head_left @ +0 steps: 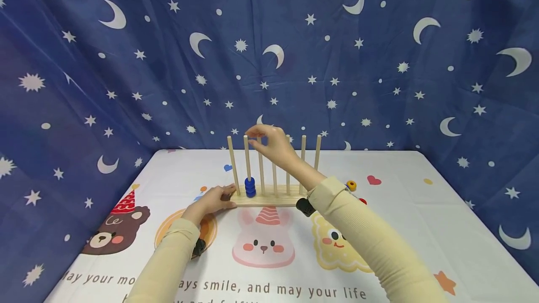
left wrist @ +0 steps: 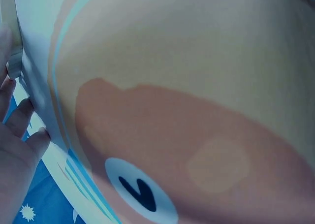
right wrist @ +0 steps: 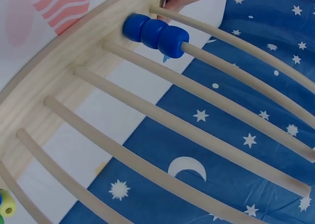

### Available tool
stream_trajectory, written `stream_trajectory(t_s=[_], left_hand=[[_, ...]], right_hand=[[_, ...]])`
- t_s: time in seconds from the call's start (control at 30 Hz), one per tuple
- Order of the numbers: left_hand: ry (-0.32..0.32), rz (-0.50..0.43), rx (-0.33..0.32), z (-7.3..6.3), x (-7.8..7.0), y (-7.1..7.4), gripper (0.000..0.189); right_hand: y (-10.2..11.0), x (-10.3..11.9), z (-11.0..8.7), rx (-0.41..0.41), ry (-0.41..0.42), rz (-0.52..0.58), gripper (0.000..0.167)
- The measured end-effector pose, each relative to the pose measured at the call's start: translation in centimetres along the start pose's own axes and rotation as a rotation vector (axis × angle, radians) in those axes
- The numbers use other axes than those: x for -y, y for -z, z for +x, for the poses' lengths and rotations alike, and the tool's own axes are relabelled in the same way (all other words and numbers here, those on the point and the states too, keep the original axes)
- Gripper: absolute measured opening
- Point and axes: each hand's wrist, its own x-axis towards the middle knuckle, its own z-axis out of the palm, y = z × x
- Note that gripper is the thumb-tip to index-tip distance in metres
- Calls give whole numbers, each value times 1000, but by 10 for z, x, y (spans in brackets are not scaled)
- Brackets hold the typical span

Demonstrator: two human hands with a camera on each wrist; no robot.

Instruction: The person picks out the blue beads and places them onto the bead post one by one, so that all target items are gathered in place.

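A wooden peg rack, with a long flat base [head_left: 269,200] and several upright pegs, stands on the table. Three blue beads [head_left: 250,188] are stacked at the bottom of its second peg [head_left: 247,158] from the left; the right wrist view shows these blue beads [right wrist: 155,35] close up. My left hand [head_left: 210,201] grips the base's left end, thumb in front and fingers behind. Up at the top of the second peg is my right hand [head_left: 273,145], its thumb and index finger bent but apart, with no bead showing between them. The right wrist view leaves that hand out.
Right of the rack, partly behind my right forearm, lie a yellow-orange bead [head_left: 351,185] and a red bead [head_left: 363,201]. A printed white cloth [head_left: 400,228] covers the table. A blue star-and-moon curtain [head_left: 294,60] hangs close behind the rack.
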Motion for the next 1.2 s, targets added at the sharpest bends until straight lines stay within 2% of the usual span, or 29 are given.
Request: stream_trajectory(t_s=[0.4, 0.6, 0.8, 0.9, 1.0, 1.2], left_hand=[[-8, 24, -8, 3, 5, 2, 55], [-19, -12, 5, 5, 6, -1, 55], [-17, -17, 4, 5, 4, -4, 57], [-25, -11, 10, 4, 3, -5, 58], [-36, 3, 24, 3, 2, -4, 57], [4, -24, 44, 2, -1, 1, 57]], right_hand=[[5, 9, -16, -56, 60, 49, 17], [12, 5, -29, -116, 66, 73, 18], [16, -5, -50, -179, 58, 46, 17], [18, -6, -61, -208, 83, 39, 16], [22, -6, -69, -211, 109, 25, 15], [33, -8, -84, -201, 146, -18, 17]])
